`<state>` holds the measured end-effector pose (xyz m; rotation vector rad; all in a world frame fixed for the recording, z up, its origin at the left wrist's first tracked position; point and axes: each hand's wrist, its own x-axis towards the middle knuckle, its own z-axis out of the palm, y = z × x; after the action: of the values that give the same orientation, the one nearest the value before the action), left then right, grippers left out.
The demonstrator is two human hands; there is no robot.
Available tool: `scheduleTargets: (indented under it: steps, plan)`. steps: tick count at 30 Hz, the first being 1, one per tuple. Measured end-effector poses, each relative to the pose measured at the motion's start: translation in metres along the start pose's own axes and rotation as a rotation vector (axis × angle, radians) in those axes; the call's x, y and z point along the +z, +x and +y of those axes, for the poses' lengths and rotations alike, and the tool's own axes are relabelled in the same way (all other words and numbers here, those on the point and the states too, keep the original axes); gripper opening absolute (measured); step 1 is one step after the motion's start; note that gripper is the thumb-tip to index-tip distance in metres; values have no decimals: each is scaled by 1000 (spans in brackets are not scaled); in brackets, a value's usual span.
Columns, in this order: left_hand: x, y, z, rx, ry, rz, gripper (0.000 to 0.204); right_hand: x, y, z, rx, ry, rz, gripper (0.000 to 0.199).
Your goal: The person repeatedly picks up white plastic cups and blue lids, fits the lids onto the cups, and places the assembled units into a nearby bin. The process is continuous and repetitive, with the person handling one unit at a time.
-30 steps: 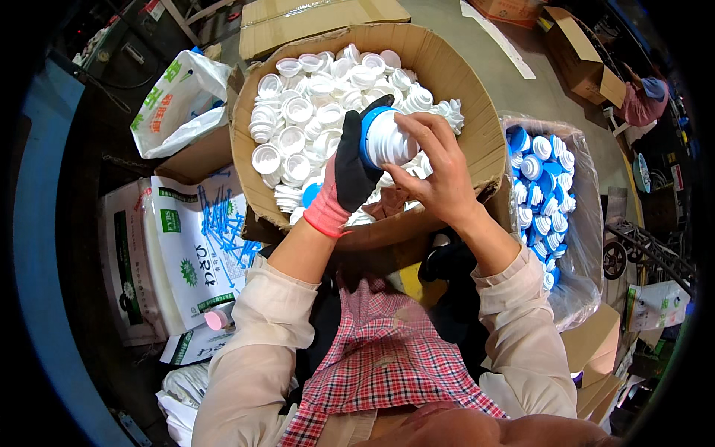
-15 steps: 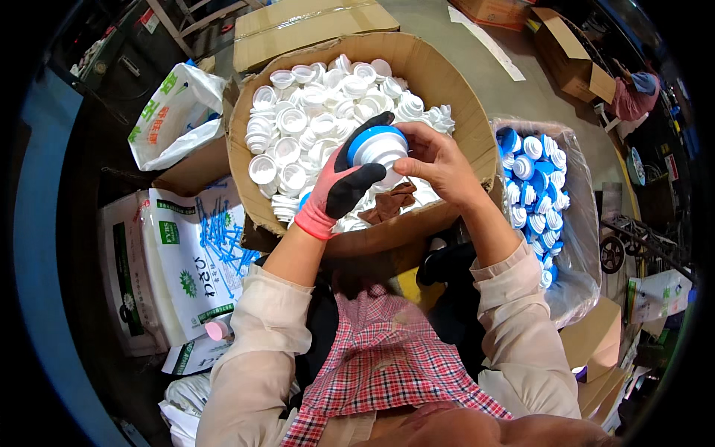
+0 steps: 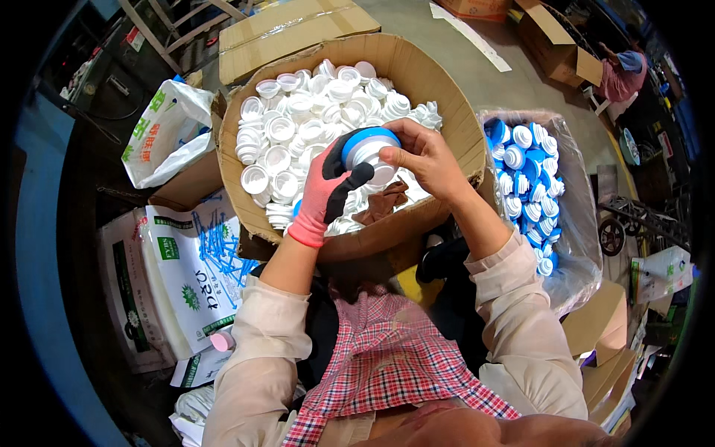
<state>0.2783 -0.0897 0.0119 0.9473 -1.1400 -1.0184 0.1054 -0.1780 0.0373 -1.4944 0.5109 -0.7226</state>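
Note:
My left hand point(image 3: 325, 188), in a pink glove with black fingers, holds a round plastic cap point(image 3: 366, 149) with a blue rim and a white stepped middle. The cap is tilted, its white side toward me. My bare right hand point(image 3: 430, 159) grips its right side, with the thumb lying on the white part and the other fingers partly hidden behind. Both hands are above a large cardboard box point(image 3: 447, 78) full of loose white ribbed plastic caps point(image 3: 279, 129). A crumpled brown cloth point(image 3: 383, 203) lies on the caps just below my hands.
To the right, a plastic-lined box point(image 3: 581, 223) holds several blue-and-white caps point(image 3: 532, 192). Thin blue plastic sticks point(image 3: 218, 246) lie on a printed white bag point(image 3: 179, 279) at left, near a white bag point(image 3: 160, 141). Another person point(image 3: 624, 74) sits at far right.
The whole view has shifted slightly, so things appear a little further left. My right thumb has moved a little up and left across the white part. Both hands still hold the cap.

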Motion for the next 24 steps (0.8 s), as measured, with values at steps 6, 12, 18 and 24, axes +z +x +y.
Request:
scheduleTargets:
  steps: [6,12,18,24]
  plan:
    - [-7,1,-7,-92,-413,0,57,3,6,3,49,62,-46,37]
    - [4,6,-21,-107,-564,-34,56,-18,2,15,176,147,64,28]
    - [-4,4,-32,-167,-424,-131,54,-80,-43,27,100,54,217,32]
    - [-8,9,-32,-298,-68,-12,41,-318,-256,61,438,-478,1124,20]
